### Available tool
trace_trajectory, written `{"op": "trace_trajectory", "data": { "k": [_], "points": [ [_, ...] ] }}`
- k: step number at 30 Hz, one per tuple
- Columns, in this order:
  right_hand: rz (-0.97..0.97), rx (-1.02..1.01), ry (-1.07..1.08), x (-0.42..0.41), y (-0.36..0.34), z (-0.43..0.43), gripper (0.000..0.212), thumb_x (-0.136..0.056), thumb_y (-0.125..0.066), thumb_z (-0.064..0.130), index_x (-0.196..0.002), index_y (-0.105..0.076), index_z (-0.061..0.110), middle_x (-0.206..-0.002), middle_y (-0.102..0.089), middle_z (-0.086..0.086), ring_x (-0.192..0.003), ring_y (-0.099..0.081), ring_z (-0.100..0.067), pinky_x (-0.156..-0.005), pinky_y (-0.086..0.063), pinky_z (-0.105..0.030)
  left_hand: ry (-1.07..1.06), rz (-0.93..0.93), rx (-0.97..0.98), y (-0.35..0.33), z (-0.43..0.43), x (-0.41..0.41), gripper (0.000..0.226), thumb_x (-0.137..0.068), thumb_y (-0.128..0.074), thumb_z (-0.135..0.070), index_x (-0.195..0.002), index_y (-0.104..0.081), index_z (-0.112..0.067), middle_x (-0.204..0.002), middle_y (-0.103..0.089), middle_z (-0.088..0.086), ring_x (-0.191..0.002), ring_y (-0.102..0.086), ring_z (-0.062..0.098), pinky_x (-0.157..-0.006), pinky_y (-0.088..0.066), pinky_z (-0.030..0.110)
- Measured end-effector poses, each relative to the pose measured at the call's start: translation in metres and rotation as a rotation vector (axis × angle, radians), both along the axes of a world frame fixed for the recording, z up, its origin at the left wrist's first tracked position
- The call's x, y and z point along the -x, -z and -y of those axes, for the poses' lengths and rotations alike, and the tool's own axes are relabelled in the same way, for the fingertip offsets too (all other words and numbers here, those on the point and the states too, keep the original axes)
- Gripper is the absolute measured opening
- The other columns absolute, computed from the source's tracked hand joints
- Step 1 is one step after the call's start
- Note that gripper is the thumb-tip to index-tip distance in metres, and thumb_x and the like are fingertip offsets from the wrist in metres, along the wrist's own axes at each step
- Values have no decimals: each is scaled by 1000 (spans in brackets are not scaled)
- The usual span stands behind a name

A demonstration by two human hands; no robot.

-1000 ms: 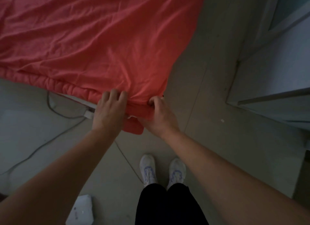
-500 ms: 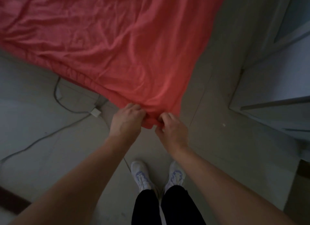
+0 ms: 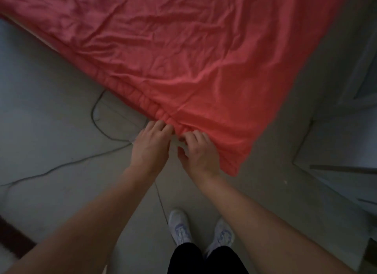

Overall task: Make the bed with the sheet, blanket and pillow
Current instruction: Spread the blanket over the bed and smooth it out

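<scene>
grey tiled floor (image 3: 51, 120) in dim light, crossed by a thin dark cable (image 3: 95, 118) looping out from under the bed and trailing off toward the left edge. spread over the bed across the upper half of the view, a wrinkled red sheet (image 3: 183, 59), with a gathered hem running down the left side to the near corner. pale mattress edge (image 3: 30, 31) showing just under that hem at upper left. near corner of the sheet hanging loose off the bed, lowest tip just right of the right wrist. left hand (image 3: 150, 146) at the gathered hem, back up, fingers curled with the tips pushed into the bunched cloth, gripping it. right hand (image 3: 196, 151) just beside, almost touching the left, fingers curled over the hem and thumb beneath, pinching the cloth. small white object (image 3: 177, 146) glimpsed in the gap between the two hands, too hidden to identify. both forearms bare, reaching in from the bottom corners. below them, white shoes (image 3: 179, 226) side by side on the floor, topped by black trousers (image 3: 206, 259). pale cabinet (image 3: 336, 141) standing to the right, well apart from the sheet.
</scene>
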State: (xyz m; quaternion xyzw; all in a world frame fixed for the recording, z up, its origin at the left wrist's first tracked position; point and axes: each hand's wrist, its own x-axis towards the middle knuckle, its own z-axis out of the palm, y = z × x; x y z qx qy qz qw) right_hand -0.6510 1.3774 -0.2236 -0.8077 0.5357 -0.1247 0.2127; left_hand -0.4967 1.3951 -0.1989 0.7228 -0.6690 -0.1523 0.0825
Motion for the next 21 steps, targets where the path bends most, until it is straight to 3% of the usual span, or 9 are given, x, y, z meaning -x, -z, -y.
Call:
{"op": "trace_trajectory", "data": {
  "k": [5,11,15,16,19,21],
  "points": [
    [-16,-5,-79,-82,-12,28,32,-78,-72,26,-108,-62,24,-103,-58,2,-96,-53,-23,-82,-49,-40,-96,36,14,-12,19,-89,18,-82,-62,-11,-100,-62,-16,-103,-61,4,-99,-55,31,-74,-50,47],
    [-101,-27,-114,-158,-11,69,49,-75,-77,27,-121,-59,26,-111,-56,1,-105,-52,-24,-84,-48,-39,-88,99,-63,-1,61,-157,42,-72,-72,-4,-110,-61,-18,-110,-58,8,-107,-54,34,-78,-52,48],
    [-140,41,-116,-199,-2,111,48,-82,-57,25,-130,-54,22,-115,-56,-4,-107,-52,-26,-87,-46,-39,-29,126,-31,11,99,-198,56,-70,-73,-4,-122,-59,-20,-122,-56,8,-114,-50,35,-86,-50,47],
    [-160,49,-123,-210,1,124,45,-82,-57,25,-127,-54,21,-113,-57,-4,-105,-53,-26,-86,-46,-39,-15,132,-22,14,109,-209,53,-72,-71,-5,-122,-60,-20,-121,-57,8,-113,-50,35,-86,-50,46],
    [-201,10,-153,-233,9,154,49,-71,-81,36,-109,-56,20,-103,-59,-2,-97,-56,-23,-74,-49,-37,60,124,-47,21,135,-234,49,-73,-67,-6,-120,-61,-20,-115,-58,6,-107,-54,34,-83,-48,44],
    [-190,17,-187,-236,15,162,50,-65,-83,40,-101,-56,19,-96,-59,-1,-90,-58,-22,-64,-48,-35,124,82,-72,23,144,-245,45,-73,-62,-11,-117,-62,-21,-112,-57,4,-103,-54,32,-81,-50,45]
  ]
}}
